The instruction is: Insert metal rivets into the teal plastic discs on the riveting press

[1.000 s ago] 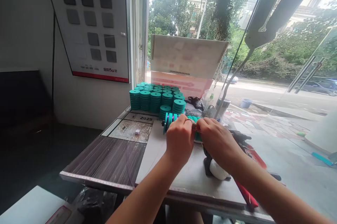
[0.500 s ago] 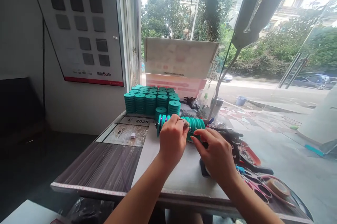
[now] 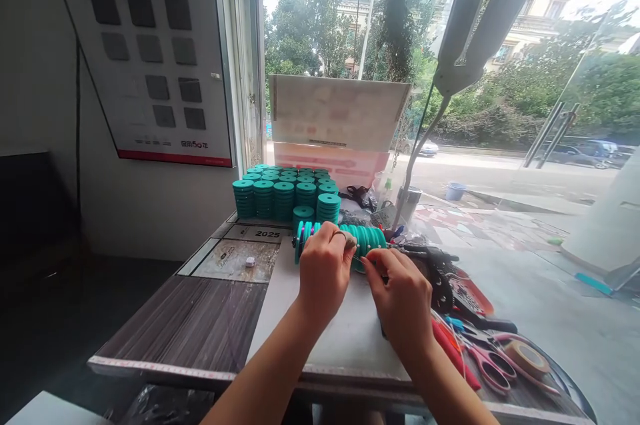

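A row of teal foam line spools (image 3: 367, 237) lies on its side like a roll, with white pin heads along it. My left hand (image 3: 324, 272), with a ring on one finger, is closed against the front of the row and covers its middle. Close beside it, my right hand (image 3: 403, 288) pinches with thumb and forefinger at the row's right half. A thin line (image 3: 358, 258) runs between the fingertips of both hands. Below them is a white board (image 3: 345, 338).
Stacks of teal spools (image 3: 263, 198) stand behind the hands. To the right lie pink-handled scissors (image 3: 493, 372), a tape roll (image 3: 526, 357), a red roll (image 3: 455, 352) and an orange tray (image 3: 473, 295). A small white block (image 3: 250, 262) sits left. A lamp arm (image 3: 415, 152) rises by the window.
My right hand has moved slightly left, closer to my left hand, and its fingertips have come together. The red roll now shows beside the right wrist. The view has shifted a little.
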Tool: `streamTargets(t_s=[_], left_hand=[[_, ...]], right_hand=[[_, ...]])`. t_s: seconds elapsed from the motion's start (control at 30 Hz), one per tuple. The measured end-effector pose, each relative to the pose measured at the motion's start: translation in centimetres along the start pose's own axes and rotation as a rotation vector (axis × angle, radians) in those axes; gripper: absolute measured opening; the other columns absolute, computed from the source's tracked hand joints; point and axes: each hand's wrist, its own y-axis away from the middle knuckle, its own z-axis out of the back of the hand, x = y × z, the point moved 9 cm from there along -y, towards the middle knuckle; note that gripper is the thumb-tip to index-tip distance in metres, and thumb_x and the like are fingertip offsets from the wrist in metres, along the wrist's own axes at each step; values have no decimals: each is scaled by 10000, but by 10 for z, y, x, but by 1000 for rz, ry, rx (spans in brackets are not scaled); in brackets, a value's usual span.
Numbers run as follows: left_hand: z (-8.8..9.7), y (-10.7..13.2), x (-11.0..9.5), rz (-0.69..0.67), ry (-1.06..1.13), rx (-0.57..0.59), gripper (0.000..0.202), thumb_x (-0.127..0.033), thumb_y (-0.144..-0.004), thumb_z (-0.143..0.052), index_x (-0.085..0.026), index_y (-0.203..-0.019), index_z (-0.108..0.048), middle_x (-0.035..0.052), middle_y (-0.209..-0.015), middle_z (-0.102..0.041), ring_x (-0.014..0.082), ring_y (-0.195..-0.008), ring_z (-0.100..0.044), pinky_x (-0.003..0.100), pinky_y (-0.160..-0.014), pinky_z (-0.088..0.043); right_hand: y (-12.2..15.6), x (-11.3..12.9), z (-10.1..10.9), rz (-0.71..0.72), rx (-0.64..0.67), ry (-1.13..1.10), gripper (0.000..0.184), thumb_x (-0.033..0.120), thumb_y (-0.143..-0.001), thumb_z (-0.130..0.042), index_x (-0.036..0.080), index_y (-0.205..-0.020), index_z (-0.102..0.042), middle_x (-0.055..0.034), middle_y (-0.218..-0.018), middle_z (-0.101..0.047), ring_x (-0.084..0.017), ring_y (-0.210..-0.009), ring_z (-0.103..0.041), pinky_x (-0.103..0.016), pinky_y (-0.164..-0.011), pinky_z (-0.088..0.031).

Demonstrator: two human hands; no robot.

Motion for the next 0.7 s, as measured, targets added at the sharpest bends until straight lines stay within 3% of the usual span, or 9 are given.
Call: streamTargets(t_s=[0.17,0.27,0.37,0.5,0.7], left_hand=[[0,-1,0,2,-7,-13,43,-147,-766,-578,-158,-724,-574,28,-787,-552,175,-700,-509,286,-649,-411],[-1,-2,1,15,-1,9,41,-148,-769,-573,-159,-730,-575,30,-797,-554,179,-717,-516,288,-663,-415],[-2,-2,2,32,-1,25,45,-145,-767,-574,-157,-724,-575,33,-797,-554,182,-721,-518,292,-665,-419],[-2,-1,2,29,-3,27,44,-148,-765,-578,-155,-722,-573,33,-793,-556,182,-715,-519,294,-661,-419],[-1,0,0,-9,17,-5,39,-144,-769,-570,-154,-732,-566,31,-795,-549,181,-723,-509,299,-662,-402]], right_hand=[[17,-20,4,-283,-40,-138,254,452,-754,-552,203,-800,-533,27,-599,-575,-138,-495,-542,-229,-497,-352],[28,-24,-8,-437,-35,-302,257,447,-733,-575,204,-768,-499,22,-614,-600,-134,-454,-536,-235,-495,-378],[32,-24,-15,-499,-110,-412,249,415,-729,-583,204,-728,-450,38,-564,-576,-118,-407,-493,-231,-479,-376],[28,-20,-18,-427,-122,-496,215,378,-797,-508,188,-897,-508,43,-549,-559,-115,-454,-497,-205,-472,-380],[19,2,-8,-110,-4,-195,362,269,-853,-379,126,-1166,-491,45,-543,-518,-105,-414,-456,-202,-455,-346]])
